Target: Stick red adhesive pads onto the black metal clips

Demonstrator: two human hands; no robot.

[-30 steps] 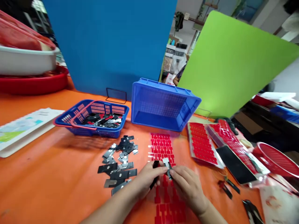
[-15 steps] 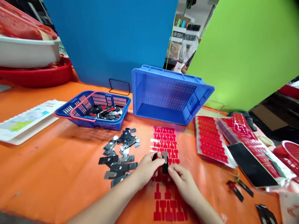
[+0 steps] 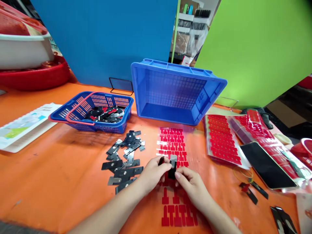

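- Pinching a flat black plate with a silver end in left hand, thumb along its left edge.
- Also tucked in those curled left fingers: a slim dark piece, mostly hidden.
- Gripping the first plate's lower right edge with right hand, thumb and forefinger narrow.
- Both over rows of red T-shaped pieces.
- To the left, a loose heap of flat black and silver plates.
- Behind that heap, a blue plastic basket with pink handle, similar plates inside.
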